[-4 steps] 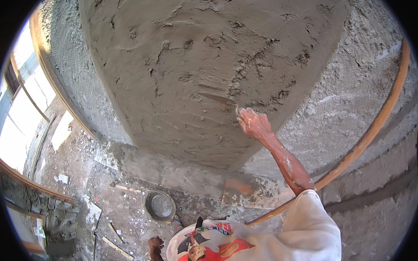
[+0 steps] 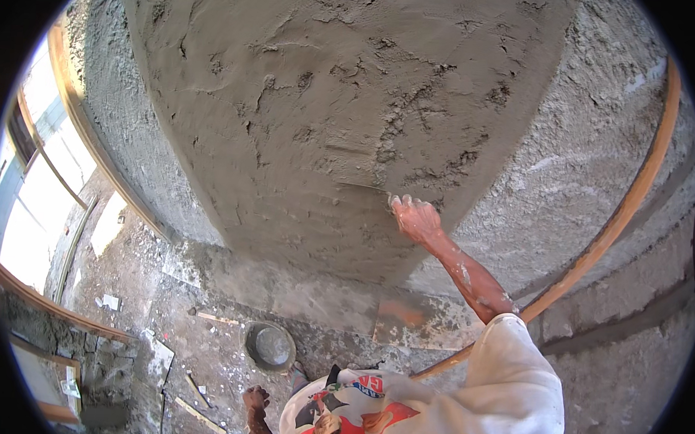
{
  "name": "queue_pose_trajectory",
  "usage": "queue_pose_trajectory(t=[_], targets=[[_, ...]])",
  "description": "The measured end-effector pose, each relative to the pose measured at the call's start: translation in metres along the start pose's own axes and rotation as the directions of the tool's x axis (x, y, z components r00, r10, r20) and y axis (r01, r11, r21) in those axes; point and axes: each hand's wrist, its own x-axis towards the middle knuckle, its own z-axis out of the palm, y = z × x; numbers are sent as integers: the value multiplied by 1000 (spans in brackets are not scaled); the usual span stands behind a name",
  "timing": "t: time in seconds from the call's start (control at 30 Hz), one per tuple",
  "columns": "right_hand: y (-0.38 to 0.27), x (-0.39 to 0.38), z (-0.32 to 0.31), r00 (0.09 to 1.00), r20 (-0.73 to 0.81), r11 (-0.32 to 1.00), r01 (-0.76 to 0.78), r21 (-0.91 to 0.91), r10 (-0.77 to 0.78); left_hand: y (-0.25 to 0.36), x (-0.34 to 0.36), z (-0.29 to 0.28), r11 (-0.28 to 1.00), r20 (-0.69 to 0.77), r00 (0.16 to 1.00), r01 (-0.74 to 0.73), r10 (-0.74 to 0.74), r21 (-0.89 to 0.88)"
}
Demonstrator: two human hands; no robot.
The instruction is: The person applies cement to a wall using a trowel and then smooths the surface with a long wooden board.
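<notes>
My right hand (image 2: 415, 218) is closed round the handle of a trowel, with splashes of mortar on the fingers and forearm. The trowel's thin blade (image 2: 364, 187) points left and lies against the wet grey plaster (image 2: 309, 208) on the wall, seen nearly edge-on. Around it the plaster is partly smooth and partly rough, with pits and a ragged ridge above the hand. Low at my side hangs my left hand (image 2: 256, 398), its fingers curled in and nothing visible in them.
A round mortar bucket (image 2: 269, 346) stands on the littered floor by my foot. Bare rough wall (image 2: 548, 178) borders the wet patch. A long wooden pole (image 2: 591, 252) leans at the right. Wood strips (image 2: 200, 417) lie at lower left, below a framed opening (image 2: 50, 184).
My right hand has moved slightly down the wall with the trowel, and the blade now shows as a thinner edge. The left hand remains low and curled.
</notes>
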Motion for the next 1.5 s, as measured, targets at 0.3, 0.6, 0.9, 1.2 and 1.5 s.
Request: queue_pose_trajectory(t=[0.3, 0.6, 0.9, 1.2, 1.5], targets=[[85, 40, -139, 969, -181, 985, -163, 56, 171, 13, -14, 17, 998, -17, 999, 46, -45, 44], [177, 40, -227, 863, -92, 772, -390, 501, 496, 1, -39, 27, 996, -55, 998, 7, -2, 89], [83, -74, -91, 674, 102, 237, -391, 889, 732, -63, -53, -9, 980, -69, 990, 129, -119, 154], [-237, -288, 137, 237, 953, -93, -962, 258, 190, -84, 120, 41, 899, 14, 989, -142, 150, 415], [-433, -389, 208, -170, 985, 100, -981, -168, -15, -124, 361, 16, 977, -286, 958, 47, 15, 208]])
